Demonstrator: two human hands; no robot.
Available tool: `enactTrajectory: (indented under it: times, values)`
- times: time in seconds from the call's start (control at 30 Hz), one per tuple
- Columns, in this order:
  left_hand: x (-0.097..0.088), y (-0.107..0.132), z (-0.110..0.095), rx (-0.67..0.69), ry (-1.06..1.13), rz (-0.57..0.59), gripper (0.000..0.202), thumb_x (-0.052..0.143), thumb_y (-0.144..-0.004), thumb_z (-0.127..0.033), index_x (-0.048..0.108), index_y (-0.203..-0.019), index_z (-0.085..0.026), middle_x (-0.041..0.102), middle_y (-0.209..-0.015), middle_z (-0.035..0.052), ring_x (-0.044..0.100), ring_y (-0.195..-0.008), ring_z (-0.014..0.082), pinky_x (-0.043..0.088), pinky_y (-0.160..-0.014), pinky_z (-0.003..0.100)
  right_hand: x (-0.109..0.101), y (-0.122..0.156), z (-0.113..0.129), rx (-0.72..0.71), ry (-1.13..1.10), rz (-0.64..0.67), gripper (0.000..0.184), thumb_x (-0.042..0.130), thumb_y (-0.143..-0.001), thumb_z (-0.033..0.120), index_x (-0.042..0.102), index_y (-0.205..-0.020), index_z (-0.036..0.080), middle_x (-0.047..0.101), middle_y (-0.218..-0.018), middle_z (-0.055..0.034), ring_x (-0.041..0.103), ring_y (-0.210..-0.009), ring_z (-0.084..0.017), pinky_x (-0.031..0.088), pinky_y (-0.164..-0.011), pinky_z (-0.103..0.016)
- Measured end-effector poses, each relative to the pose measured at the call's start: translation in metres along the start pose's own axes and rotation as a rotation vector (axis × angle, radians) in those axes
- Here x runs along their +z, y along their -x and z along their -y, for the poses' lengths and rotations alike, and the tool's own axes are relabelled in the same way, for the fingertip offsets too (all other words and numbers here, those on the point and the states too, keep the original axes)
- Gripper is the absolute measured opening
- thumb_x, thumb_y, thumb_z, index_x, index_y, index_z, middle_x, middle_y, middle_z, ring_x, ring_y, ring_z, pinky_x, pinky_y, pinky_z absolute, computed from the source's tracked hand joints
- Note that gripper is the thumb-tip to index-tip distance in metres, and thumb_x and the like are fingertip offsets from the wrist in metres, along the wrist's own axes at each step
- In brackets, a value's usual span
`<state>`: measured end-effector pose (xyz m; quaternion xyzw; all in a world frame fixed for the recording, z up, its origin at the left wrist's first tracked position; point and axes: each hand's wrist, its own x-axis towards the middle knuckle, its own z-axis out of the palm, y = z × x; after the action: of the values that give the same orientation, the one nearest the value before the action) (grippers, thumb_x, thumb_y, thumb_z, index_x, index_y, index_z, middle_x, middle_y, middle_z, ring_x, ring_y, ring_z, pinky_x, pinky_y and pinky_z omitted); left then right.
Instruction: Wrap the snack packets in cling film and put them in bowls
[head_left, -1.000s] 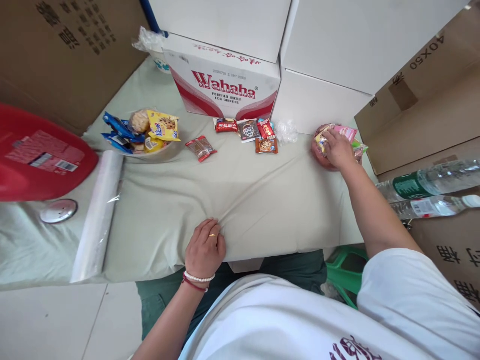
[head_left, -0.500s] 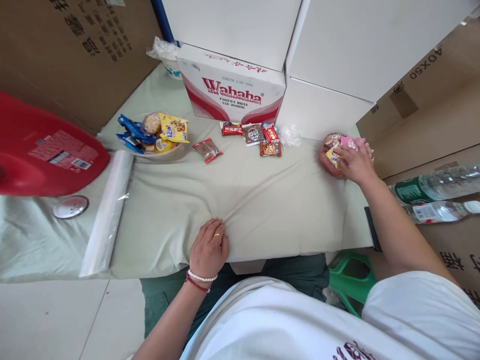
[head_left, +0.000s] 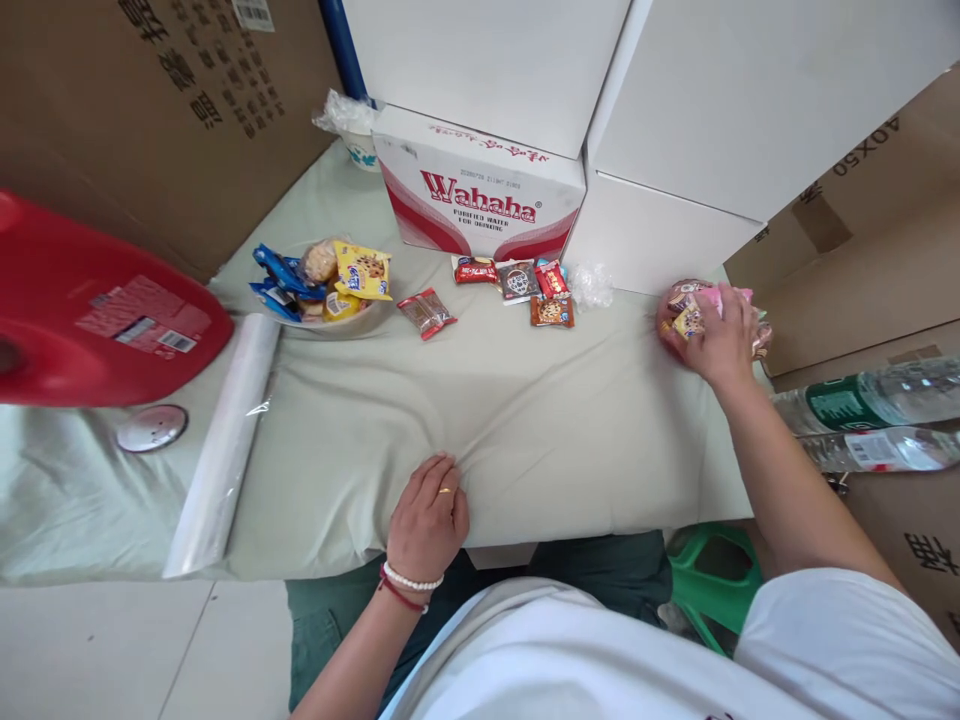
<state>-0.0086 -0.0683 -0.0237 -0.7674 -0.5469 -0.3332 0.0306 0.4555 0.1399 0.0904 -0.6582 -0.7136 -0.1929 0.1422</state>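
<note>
My left hand [head_left: 429, 512] rests palm down on the cloth at the table's front edge, fingers lying flat and holding nothing. At the far right, my right hand [head_left: 724, 335] lies over a reddish bowl [head_left: 670, 336] heaped with snack packets. Its fingers are apart, on and around a pink packet [head_left: 729, 297], with a yellow packet [head_left: 688, 320] by the thumb. The palm side is hidden, and no packet is lifted clear. Near the back lie a brown-and-red packet [head_left: 427, 314], a red packet [head_left: 474, 270], a dark grey packet [head_left: 517, 282] and an orange-brown packet [head_left: 552, 312].
A pale bowl [head_left: 352, 326] of wrapped snacks stands at the left. Beside it are a plastic film roll [head_left: 223, 450], a round lid [head_left: 152, 428] and a red jug [head_left: 112, 310]. A Wahaha carton [head_left: 480, 195] and crumpled clear plastic [head_left: 592, 285] sit behind. Bottles [head_left: 877, 395] lie right.
My right hand stays at the reddish bowl; its fingers have spread and shifted over the packets. My left hand keeps its place on the cloth. The whole view has shifted slightly.
</note>
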Motion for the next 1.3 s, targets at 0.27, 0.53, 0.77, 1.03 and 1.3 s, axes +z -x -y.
enactTrajectory:
  times: [0.27, 0.53, 0.77, 1.03, 1.3]
  values:
    - [-0.002, -0.002, 0.0, 0.019, -0.007, 0.006, 0.025, 0.058, -0.087, -0.002, 0.066, -0.108, -0.014, 0.074, -0.113, 0.0154, 0.068, -0.114, 0.0292, 0.058, -0.098, 0.044, 0.06, -0.057, 0.12, 0.232, -0.286, 0.254, 0.031, 0.05, -0.097, 0.035, 0.068, -0.117, 0.02, 0.067, -0.116, -0.0141, 0.063, -0.103, -0.029, 0.05, -0.09, -0.041]
    - [-0.001, 0.001, 0.0, -0.007, 0.03, -0.011, 0.029, 0.056, -0.088, -0.003, 0.065, -0.111, -0.019, 0.074, -0.112, 0.013, 0.07, -0.113, 0.028, 0.06, -0.096, 0.045, 0.073, -0.077, 0.132, 0.48, -0.569, 0.202, 0.011, 0.058, -0.086, 0.033, 0.06, -0.083, 0.022, 0.064, -0.102, -0.0078, 0.06, -0.095, -0.022, 0.051, -0.086, -0.035]
    - [-0.012, 0.0, -0.005, -0.233, 0.399, -0.168, 0.017, 0.06, -0.094, -0.013, 0.069, -0.104, -0.023, 0.072, -0.11, 0.0089, 0.07, -0.109, 0.0243, 0.06, -0.096, 0.046, -0.016, 0.028, 0.106, 0.621, -1.864, 0.259, 0.029, 0.075, -0.071, 0.03, 0.048, -0.08, 0.025, 0.045, -0.066, 0.007, 0.042, -0.052, -0.009, 0.034, -0.045, -0.019]
    - [-0.015, -0.057, -0.066, -1.057, 1.46, 0.275, 0.055, 0.071, -0.084, -0.069, 0.072, -0.106, -0.019, 0.07, -0.115, 0.0135, 0.065, -0.118, 0.0295, 0.063, -0.083, 0.041, -0.031, 0.15, 0.171, 0.936, -2.353, 0.478, 0.017, 0.071, -0.063, 0.023, 0.059, -0.075, 0.022, 0.054, -0.054, 0.0085, 0.015, -0.035, -0.002, 0.023, -0.034, -0.017]
    - [-0.007, -0.073, -0.074, -1.133, 1.668, 0.291, 0.045, 0.098, -0.059, -0.041, 0.066, -0.08, -0.018, 0.068, -0.086, 0.0011, 0.064, -0.083, 0.0139, 0.057, -0.078, 0.029, -0.035, 0.184, 0.219, 0.941, -2.313, 0.928, 0.027, 0.076, -0.065, 0.03, 0.062, -0.086, 0.021, 0.062, -0.063, 0.0069, 0.027, -0.035, -0.003, 0.022, -0.033, -0.017]
